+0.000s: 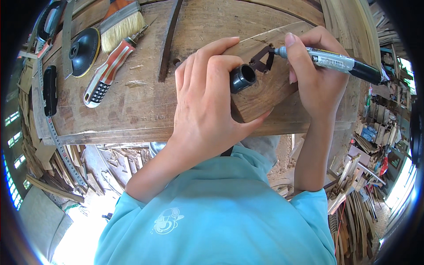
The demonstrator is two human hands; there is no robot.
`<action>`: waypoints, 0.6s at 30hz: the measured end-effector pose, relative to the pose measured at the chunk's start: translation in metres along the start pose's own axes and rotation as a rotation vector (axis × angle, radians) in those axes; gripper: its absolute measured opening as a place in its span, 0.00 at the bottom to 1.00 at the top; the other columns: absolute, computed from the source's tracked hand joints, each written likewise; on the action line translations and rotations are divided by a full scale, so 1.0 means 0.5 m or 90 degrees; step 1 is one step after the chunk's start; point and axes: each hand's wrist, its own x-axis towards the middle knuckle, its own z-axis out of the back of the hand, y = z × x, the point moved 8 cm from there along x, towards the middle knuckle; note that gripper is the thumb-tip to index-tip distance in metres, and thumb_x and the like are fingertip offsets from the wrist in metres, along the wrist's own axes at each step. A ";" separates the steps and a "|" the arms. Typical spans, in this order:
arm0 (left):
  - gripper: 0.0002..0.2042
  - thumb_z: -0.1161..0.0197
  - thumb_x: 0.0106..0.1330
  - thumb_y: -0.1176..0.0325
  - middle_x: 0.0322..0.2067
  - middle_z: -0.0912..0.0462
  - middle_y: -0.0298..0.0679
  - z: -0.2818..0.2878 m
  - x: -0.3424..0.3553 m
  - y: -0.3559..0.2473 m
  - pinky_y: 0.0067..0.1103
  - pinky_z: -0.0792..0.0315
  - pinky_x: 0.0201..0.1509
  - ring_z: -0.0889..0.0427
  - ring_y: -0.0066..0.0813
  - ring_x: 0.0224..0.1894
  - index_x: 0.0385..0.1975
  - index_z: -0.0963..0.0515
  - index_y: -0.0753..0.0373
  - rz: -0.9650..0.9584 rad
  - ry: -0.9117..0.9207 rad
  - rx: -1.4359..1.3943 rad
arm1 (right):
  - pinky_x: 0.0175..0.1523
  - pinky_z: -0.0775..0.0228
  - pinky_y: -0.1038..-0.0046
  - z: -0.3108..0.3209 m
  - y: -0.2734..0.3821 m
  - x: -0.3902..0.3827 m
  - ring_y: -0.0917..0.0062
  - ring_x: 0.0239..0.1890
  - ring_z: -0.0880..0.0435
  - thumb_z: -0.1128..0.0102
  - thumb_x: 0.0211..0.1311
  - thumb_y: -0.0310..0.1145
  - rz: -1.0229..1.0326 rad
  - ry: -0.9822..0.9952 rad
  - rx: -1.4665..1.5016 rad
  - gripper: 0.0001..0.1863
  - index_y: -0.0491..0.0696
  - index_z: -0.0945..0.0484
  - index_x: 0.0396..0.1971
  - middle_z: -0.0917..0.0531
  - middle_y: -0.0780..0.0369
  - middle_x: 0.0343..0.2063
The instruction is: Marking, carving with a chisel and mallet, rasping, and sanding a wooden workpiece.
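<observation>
My right hand [319, 75] grips a marker [331, 59] with a silvery label and a black rear end. Its tip touches a dark brown angular outline [260, 59] drawn on a piece of wood [263, 90]. Beside that mark, my left hand [205, 90] lies over the wood, its thumb stretched along the near edge. A hollow black cap [243, 78] is held against my curled index finger, its round opening showing. Part of the wood is hidden under my left palm.
On the wooden workbench [145, 99] at left lie a folding knife [110, 70] with a flag-pattern handle, a bristle brush [121, 28], a black disc pad [84, 52] and a tape measure [66, 154] hanging over the edge. A dark metal strip [170, 42] lies nearby. Wood offcuts [353, 221] pile up at right.
</observation>
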 end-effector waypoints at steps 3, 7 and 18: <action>0.41 0.13 0.35 0.65 0.62 0.25 0.48 0.001 -0.001 -0.001 0.36 0.34 0.62 0.24 0.47 0.58 0.49 0.34 0.61 -0.002 0.000 0.001 | 0.27 0.38 0.84 -0.002 0.009 -0.001 0.90 0.22 0.27 0.28 0.61 0.30 0.026 -0.001 -0.022 0.10 0.43 0.19 0.24 0.22 0.69 0.18; 0.41 0.13 0.35 0.65 0.62 0.25 0.48 0.001 -0.001 0.000 0.37 0.35 0.62 0.24 0.46 0.58 0.49 0.34 0.61 0.000 -0.001 -0.001 | 0.28 0.37 0.86 -0.006 0.017 -0.008 0.91 0.23 0.26 0.27 0.60 0.28 0.019 -0.002 -0.012 0.08 0.42 0.18 0.26 0.20 0.70 0.19; 0.40 0.13 0.35 0.65 0.62 0.25 0.47 0.002 0.000 0.002 0.37 0.35 0.61 0.24 0.46 0.58 0.48 0.33 0.61 0.003 0.002 -0.010 | 0.25 0.41 0.91 -0.004 0.009 -0.021 0.96 0.21 0.28 0.25 0.60 0.25 0.015 -0.070 0.002 0.06 0.41 0.16 0.29 0.19 0.72 0.21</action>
